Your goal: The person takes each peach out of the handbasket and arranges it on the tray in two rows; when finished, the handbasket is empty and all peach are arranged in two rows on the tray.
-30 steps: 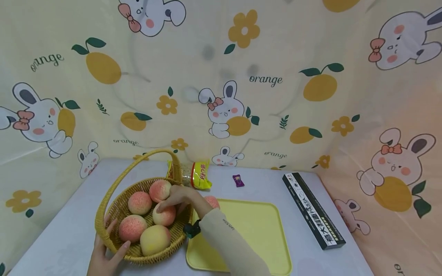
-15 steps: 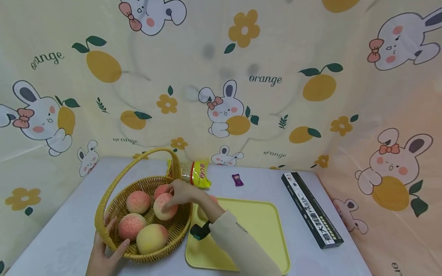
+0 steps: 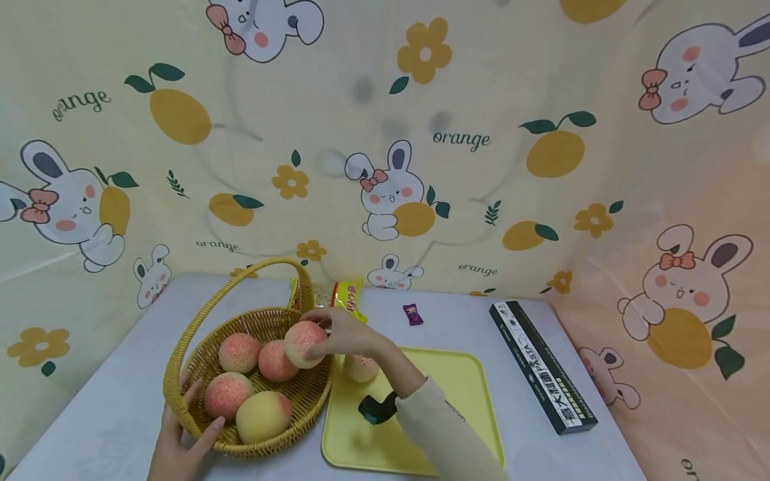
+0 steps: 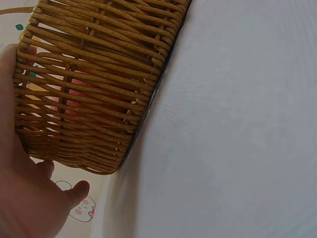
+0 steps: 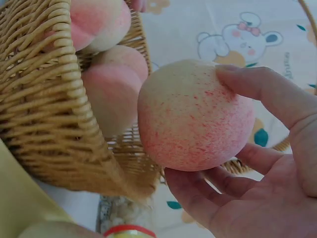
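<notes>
My right hand [image 3: 345, 334] holds a pink-and-cream peach [image 3: 303, 344] over the right side of a wicker basket [image 3: 313, 401]. In the right wrist view, its thumb and fingers span the peach [image 5: 195, 119], which is lifted beside the basket rim. My left hand [image 3: 180, 437] grips the basket's near left rim, the thumb resting over the edge. The left wrist view shows that hand [image 4: 29, 193] against the woven side [image 4: 94, 84]. Several peaches lie inside the basket, among them a yellowish one [image 3: 263, 415] near the front. Another peach [image 3: 361, 369] sits on the yellow tray [image 3: 421, 461].
The basket's tall arched handle [image 3: 207, 317] rises over its left and back. Behind it lies a yellow-and-clear food bag [image 3: 347, 297]. A small purple packet [image 3: 413, 314] sits beyond the tray, and a long black pasta box [image 3: 541, 367] lies to the right.
My right hand has lifted the peach from among the others and moved it right, towards the basket rim. The left hand stays on the basket.
</notes>
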`<state>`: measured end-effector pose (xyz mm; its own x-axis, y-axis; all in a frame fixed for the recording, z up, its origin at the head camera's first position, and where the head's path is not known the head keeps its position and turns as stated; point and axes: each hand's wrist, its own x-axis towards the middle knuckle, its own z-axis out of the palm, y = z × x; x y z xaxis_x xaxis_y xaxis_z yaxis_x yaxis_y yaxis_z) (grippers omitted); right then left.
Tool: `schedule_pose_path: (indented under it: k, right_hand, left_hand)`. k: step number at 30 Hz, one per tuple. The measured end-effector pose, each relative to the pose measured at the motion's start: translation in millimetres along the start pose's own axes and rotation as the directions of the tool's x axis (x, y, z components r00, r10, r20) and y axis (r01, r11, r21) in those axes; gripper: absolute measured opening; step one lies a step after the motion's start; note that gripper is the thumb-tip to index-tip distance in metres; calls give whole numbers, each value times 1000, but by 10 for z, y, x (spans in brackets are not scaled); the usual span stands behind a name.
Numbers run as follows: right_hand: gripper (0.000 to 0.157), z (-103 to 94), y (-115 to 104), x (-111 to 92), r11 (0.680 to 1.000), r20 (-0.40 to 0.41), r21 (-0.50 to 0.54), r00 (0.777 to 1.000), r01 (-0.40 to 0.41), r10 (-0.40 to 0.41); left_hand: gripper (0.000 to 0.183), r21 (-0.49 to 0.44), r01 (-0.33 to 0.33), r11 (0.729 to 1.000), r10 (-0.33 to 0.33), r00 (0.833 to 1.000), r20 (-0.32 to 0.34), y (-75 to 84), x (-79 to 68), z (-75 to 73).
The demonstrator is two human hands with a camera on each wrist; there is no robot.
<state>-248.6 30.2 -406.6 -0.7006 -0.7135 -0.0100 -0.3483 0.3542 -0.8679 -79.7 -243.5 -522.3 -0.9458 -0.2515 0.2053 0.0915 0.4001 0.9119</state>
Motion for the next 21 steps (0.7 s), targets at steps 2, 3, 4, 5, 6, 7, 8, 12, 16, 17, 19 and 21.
schedule_pose_path:
  k: [2,3,4,5,6,7,8,12,16,17,19,21]
  right_hand:
    - [62,-57,15,-57,1000,-13,1,1000,1,-1]
    - [63,-87,26,-87,1000,-21,1,1000,0,0]
    - [64,-117,40,-115,1000,-28,4,1000,-1,1]
    - [64,-146,54,-145,1000,-39,2,999,-7,7]
    - [64,-176,64,-178,1000,-49,-2,999,-12,12]
    - [63,-206,73,-211,1000,-59,-6,998,-18,18]
    - [63,-236,86,-244,1000,-69,-3,997,-19,19]
    - [60,-348,160,-379,1000,-102,26,995,-5,8]
    - [62,-461,243,-519,998,-134,60,991,-15,23]
    - [63,-489,259,-553,998,-142,62,989,-22,30]
    - [64,-545,298,-620,998,-159,59,986,-33,42]
    - [64,-596,343,-682,998,-175,57,984,-35,45]
  left_hand:
    - [74,-13,15,1000,-15,1000,4,12,5,3]
    - [74,-13,18,1000,-18,1000,5,15,7,2]
    - [74,-12,21,1000,-21,1000,6,18,8,3]
    - [74,-12,22,1000,-22,1000,7,21,10,4]
    - [74,-12,20,1000,-20,1000,8,22,10,3]
    - [74,-9,19,1000,-19,1000,8,21,9,1]
    - [74,-10,18,1000,-18,1000,8,22,7,0]
    - [73,-18,17,1000,-17,1000,10,17,5,-2]
    - [73,-20,24,999,-24,1000,10,10,7,0]
    - [73,-22,26,999,-26,1000,10,8,8,-1]
    - [73,-20,30,999,-30,999,13,4,9,-5]
    - [74,-15,32,999,-32,999,14,-2,11,-14]
